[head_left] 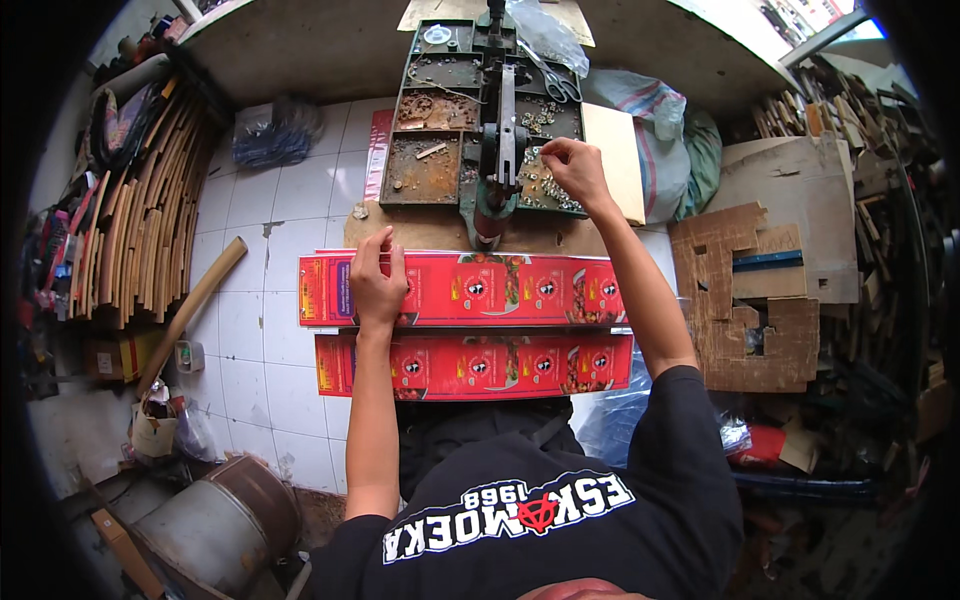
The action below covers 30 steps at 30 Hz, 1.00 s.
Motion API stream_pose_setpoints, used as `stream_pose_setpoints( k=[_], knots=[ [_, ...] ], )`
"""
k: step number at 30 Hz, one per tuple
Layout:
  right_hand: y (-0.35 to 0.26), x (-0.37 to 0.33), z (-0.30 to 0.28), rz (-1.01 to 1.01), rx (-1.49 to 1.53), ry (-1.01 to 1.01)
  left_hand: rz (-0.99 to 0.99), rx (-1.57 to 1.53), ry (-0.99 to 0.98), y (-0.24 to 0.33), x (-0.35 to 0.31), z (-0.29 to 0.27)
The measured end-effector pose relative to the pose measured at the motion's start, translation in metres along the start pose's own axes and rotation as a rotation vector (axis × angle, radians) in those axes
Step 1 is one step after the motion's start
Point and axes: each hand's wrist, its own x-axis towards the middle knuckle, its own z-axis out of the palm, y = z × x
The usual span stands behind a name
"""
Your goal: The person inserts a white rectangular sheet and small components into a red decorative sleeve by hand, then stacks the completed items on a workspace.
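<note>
A long red printed cardboard sheet point(440, 290) lies in front of a dark metal hand press point(497, 160). My left hand point(378, 285) rests over its left end, fingers loosely bent and a gap showing beside the thumb; nothing shows in it. Right of the press, my right hand point(577, 172) hovers over a tray compartment of small metal fittings point(545, 190). Its thumb and fingertips are pinched together, and whatever is between them is too small to make out. A second red printed sheet point(480, 365) lies nearer my body, above my lap.
Rusty tray compartments point(425, 165) flank the press on the left, and scissors point(560, 85) lie at the tray's far right. Stacked cardboard point(140, 210) stands at the left wall. Cut brown boards point(745, 300) and a woven sack point(650, 130) are on the right.
</note>
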Motion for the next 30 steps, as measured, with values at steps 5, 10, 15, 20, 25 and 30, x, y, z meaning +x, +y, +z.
stream_pose_setpoints(
  k=[5, 10, 15, 20, 25, 30],
  knots=[
    [0.023, 0.03, 0.011, 0.027, -0.104, 0.009, -0.021, 0.019, -0.036, 0.0, -0.001, 0.0],
    [0.025, 0.036, 0.014, 0.052, -0.104, -0.091, -0.025, 0.039, -0.045, 0.0, 0.0, 0.0],
    [0.023, 0.031, 0.013, 0.022, -0.089, -0.136, -0.016, 0.031, -0.037, 0.001, 0.001, 0.0],
    [0.021, 0.03, -0.005, -0.03, -0.136, -0.33, 0.009, 0.046, -0.033, -0.003, 0.0, 0.002],
    [0.023, 0.03, -0.029, -0.079, -0.193, -0.492, -0.005, 0.032, -0.013, -0.004, -0.002, 0.002],
    [0.022, 0.037, -0.016, -0.075, -0.157, -0.314, 0.018, 0.04, -0.012, -0.003, -0.001, 0.002]
  ],
)
